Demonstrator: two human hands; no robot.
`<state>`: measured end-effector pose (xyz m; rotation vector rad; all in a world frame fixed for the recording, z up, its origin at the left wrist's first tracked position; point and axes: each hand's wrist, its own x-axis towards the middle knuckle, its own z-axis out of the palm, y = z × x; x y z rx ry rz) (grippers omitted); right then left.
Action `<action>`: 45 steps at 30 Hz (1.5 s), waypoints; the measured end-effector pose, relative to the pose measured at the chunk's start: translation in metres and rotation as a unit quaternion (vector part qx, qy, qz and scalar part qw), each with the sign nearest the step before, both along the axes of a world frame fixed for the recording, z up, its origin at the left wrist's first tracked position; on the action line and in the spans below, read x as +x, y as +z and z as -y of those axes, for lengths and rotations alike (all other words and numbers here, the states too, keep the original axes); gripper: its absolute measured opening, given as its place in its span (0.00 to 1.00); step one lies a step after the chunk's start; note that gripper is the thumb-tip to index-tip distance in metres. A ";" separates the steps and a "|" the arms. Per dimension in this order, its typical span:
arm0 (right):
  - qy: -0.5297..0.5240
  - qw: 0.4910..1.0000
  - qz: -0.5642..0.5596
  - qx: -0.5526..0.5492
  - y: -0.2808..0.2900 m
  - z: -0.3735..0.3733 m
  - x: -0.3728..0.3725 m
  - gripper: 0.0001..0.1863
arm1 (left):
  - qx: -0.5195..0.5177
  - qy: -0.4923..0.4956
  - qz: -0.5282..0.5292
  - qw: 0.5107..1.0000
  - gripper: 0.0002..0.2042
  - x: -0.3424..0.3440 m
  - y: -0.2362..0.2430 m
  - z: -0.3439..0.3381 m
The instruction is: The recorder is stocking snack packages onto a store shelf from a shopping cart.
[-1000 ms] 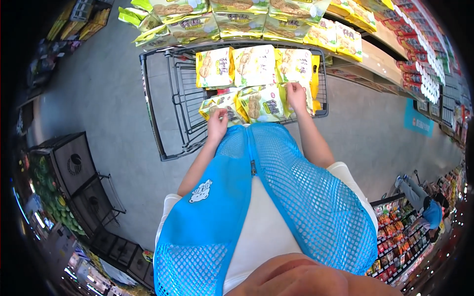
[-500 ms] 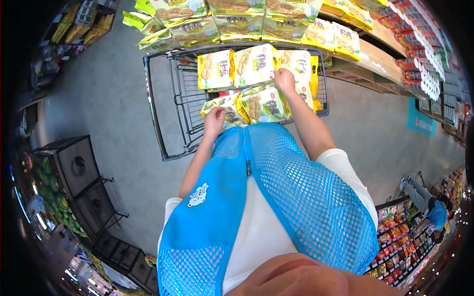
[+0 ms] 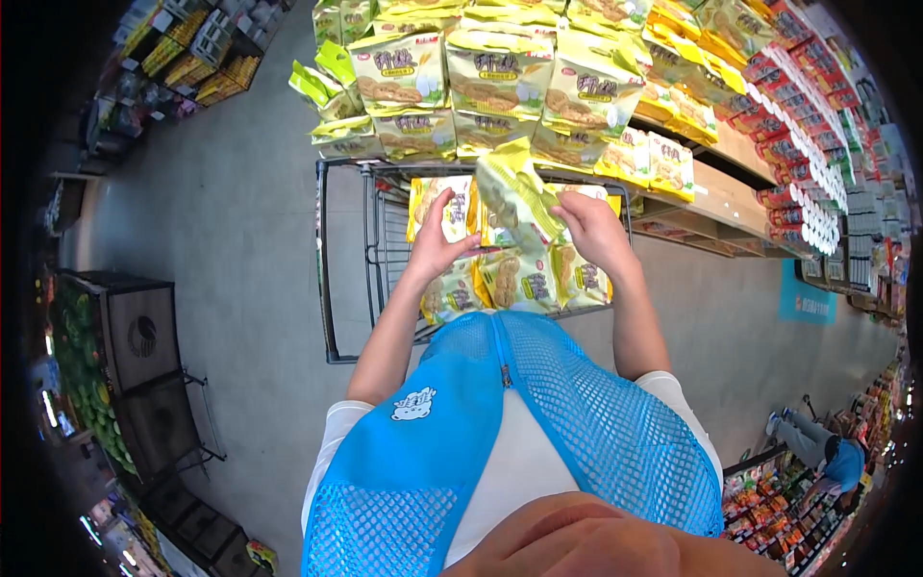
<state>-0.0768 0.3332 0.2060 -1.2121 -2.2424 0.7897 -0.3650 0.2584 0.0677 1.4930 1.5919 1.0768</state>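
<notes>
My right hand [image 3: 591,231] grips the edge of a tilted yellow-green bag of biscuits [image 3: 517,197] and holds it above the shopping cart [image 3: 323,260]. My left hand [image 3: 442,248] is open, thumb and fingers spread, just left of that bag and over the packs in the cart. Under the hands, more biscuit packs [image 3: 519,281] in white and yellow wrapping stand in rows across the cart. A far-left pack [image 3: 439,204] shows beyond my left fingers. The raised bag partly hides the packs behind it.
Beyond the cart rises a stacked display of similar biscuit bags [image 3: 500,72]. A wooden shelf [image 3: 721,197] runs off to the right, with red canisters [image 3: 798,154] past it. Dark crates [image 3: 154,327] stand at left; a person in blue [image 3: 846,471] is at far right.
My right hand has lifted a biscuit bag from among the cart's packs. My left hand has moved forward and spread its fingers. The view now takes in more of the display.
</notes>
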 end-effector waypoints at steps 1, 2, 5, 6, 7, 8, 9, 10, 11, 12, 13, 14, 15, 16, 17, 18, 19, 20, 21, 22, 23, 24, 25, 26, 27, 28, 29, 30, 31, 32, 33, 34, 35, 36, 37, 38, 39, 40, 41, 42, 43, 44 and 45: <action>0.040 0.999 0.002 -0.008 0.015 0.002 0.001 0.11 | 0.018 -0.029 0.007 0.999 0.50 0.000 0.015 -0.006; 0.040 0.999 0.002 -0.001 0.026 0.005 0.001 0.11 | 0.036 -0.058 0.013 0.998 0.53 0.000 0.025 -0.011; 0.075 0.994 -0.075 0.005 0.042 0.010 0.004 0.09 | -0.028 -0.115 0.169 0.979 0.53 -0.001 0.038 -0.018; 0.073 0.994 -0.076 0.008 0.042 0.011 0.005 0.09 | -0.058 -0.135 0.253 0.956 0.51 0.001 0.041 -0.018; 0.066 0.994 -0.084 -0.003 0.044 0.010 0.005 0.10 | -0.074 -0.136 0.315 0.936 0.44 0.002 0.045 -0.019; 0.060 0.994 -0.092 -0.014 0.047 0.006 0.004 0.10 | -0.110 -0.142 0.298 0.938 0.40 -0.003 0.044 -0.022; 0.057 0.994 -0.095 -0.014 0.047 0.001 0.003 0.11 | -0.132 -0.162 0.296 0.932 0.39 -0.008 0.027 -0.024; 0.057 0.994 -0.096 -0.013 0.043 -0.002 0.004 0.11 | -0.156 -0.180 0.294 0.926 0.38 -0.011 0.013 -0.024; 0.048 0.994 -0.091 -0.024 0.037 -0.003 0.007 0.12 | -0.195 -0.159 0.334 0.908 0.37 -0.007 0.021 -0.017; 0.039 0.995 -0.086 -0.036 0.035 -0.004 0.008 0.12 | -0.181 -0.167 0.368 0.897 0.37 -0.004 0.008 -0.013; 0.017 0.995 -0.058 -0.080 0.038 -0.007 0.009 0.09 | -0.187 -0.143 0.399 0.886 0.36 0.001 0.010 -0.009; 0.015 0.995 -0.059 -0.079 0.031 -0.009 0.009 0.09 | -0.194 -0.120 0.429 0.874 0.36 0.008 0.010 -0.005; -0.030 0.986 -0.118 -0.114 0.017 -0.011 0.009 0.07 | -0.197 -0.099 0.456 0.862 0.34 0.013 0.009 -0.002; -0.074 0.970 -0.175 -0.149 0.007 -0.013 0.008 0.06 | -0.198 -0.101 0.456 0.862 0.34 0.018 0.011 0.000; -0.102 0.933 -0.272 -0.212 -0.002 -0.015 0.009 0.11 | -0.179 -0.080 0.485 0.852 0.34 0.023 0.014 0.000; -0.104 0.933 -0.272 -0.212 -0.009 -0.015 0.009 0.11 | -0.160 -0.059 0.512 0.842 0.33 0.026 0.017 -0.001; -0.138 0.933 -0.303 -0.138 -0.010 -0.012 0.002 0.17 | -0.155 -0.025 0.528 0.835 0.31 0.027 0.027 -0.004; -0.171 0.926 -0.331 -0.063 -0.011 -0.011 -0.003 0.24 | -0.156 -0.023 0.528 0.835 0.31 0.024 0.035 -0.010; -0.151 0.929 -0.317 -0.114 -0.019 -0.011 0.003 0.33 | -0.123 -0.015 0.522 0.844 0.30 0.021 0.042 -0.020; -0.150 0.929 -0.317 -0.116 -0.014 -0.010 -0.001 0.33 | -0.091 -0.008 0.516 0.852 0.29 0.018 0.053 -0.031; -0.135 0.945 -0.277 -0.114 -0.005 -0.010 -0.008 0.33 | -0.059 -0.002 0.503 0.862 0.27 0.020 0.081 -0.046; -0.117 0.958 -0.235 -0.111 0.002 -0.011 -0.017 0.33 | -0.021 -0.004 0.466 0.885 0.28 0.018 0.092 -0.063; -0.126 0.960 -0.237 -0.086 0.003 -0.018 -0.027 0.30 | 0.007 -0.004 0.435 0.900 0.28 0.016 0.103 -0.080; -0.125 0.959 -0.237 -0.088 0.006 -0.030 -0.032 0.30 | 0.031 -0.010 0.380 0.924 0.28 0.012 0.117 -0.100; -0.134 0.956 -0.253 -0.063 0.012 -0.046 -0.036 0.29 | 0.049 -0.009 0.379 0.924 0.28 0.012 0.131 -0.121; -0.143 0.952 -0.268 -0.039 0.017 -0.065 -0.040 0.27 | 0.055 0.002 0.361 0.931 0.27 0.011 0.143 -0.143; -0.153 0.944 -0.291 -0.014 0.025 -0.089 -0.044 0.26 | 0.084 0.004 0.308 0.948 0.25 0.009 0.161 -0.168; -0.163 0.935 -0.314 0.012 0.036 -0.118 -0.049 0.25 | 0.095 0.032 0.265 0.959 0.24 0.011 0.182 -0.192; -0.162 0.925 -0.339 0.045 0.045 -0.151 -0.056 0.25 | 0.099 0.060 0.223 0.968 0.24 0.010 0.195 -0.222; -0.163 0.914 -0.363 0.078 0.052 -0.185 -0.060 0.25 | 0.121 0.055 0.216 0.967 0.25 0.012 0.213 -0.249; -0.175 0.918 -0.340 0.102 0.061 -0.216 -0.064 0.25 | 0.163 0.081 0.161 0.970 0.26 0.007 0.217 -0.282; -0.184 0.921 -0.319 0.123 0.068 -0.243 -0.071 0.26 | 0.211 0.077 0.152 0.963 0.26 -0.001 0.224 -0.309; -0.183 0.924 -0.307 0.138 0.076 -0.265 -0.077 0.24 | 0.227 0.087 0.120 0.962 0.25 -0.006 0.233 -0.332; -0.183 0.925 -0.295 0.153 0.080 -0.287 -0.080 0.23 | 0.226 0.085 0.121 0.963 0.25 -0.004 0.236 -0.346; -0.198 0.929 -0.278 0.142 0.075 -0.308 -0.078 0.25 | 0.257 0.100 0.083 0.958 0.23 0.001 0.240 -0.357; -0.200 0.929 -0.277 0.142 0.065 -0.323 -0.077 0.25 | 0.286 0.117 0.044 0.950 0.21 0.002 0.240 -0.369; -0.231 0.947 -0.168 0.144 0.054 -0.334 -0.084 0.26 | 0.226 0.130 -0.063 0.963 0.22 -0.011 0.221 -0.387; -0.260 0.953 -0.056 0.146 0.039 -0.347 -0.087 0.27 | 0.161 0.140 -0.167 0.963 0.23 -0.022 0.198 -0.400; -0.271 0.958 -0.001 0.089 0.026 -0.354 -0.079 0.28 | 0.087 0.102 -0.206 0.969 0.25 -0.012 0.187 -0.398; -0.279 0.956 0.001 0.089 0.016 -0.364 -0.069 0.28 | 0.088 0.095 -0.204 0.970 0.25 -0.003 0.178 -0.398; -0.291 0.955 0.013 0.063 0.014 -0.358 -0.073 0.28 | 0.099 0.107 -0.213 0.966 0.26 -0.004 0.165 -0.390; -0.303 0.952 0.025 0.037 0.014 -0.352 -0.077 0.29 | 0.110 0.118 -0.222 0.961 0.27 -0.006 0.154 -0.384; -0.297 0.953 0.029 0.047 0.013 -0.351 -0.079 0.31 | 0.121 0.092 -0.219 0.964 0.27 -0.010 0.147 -0.381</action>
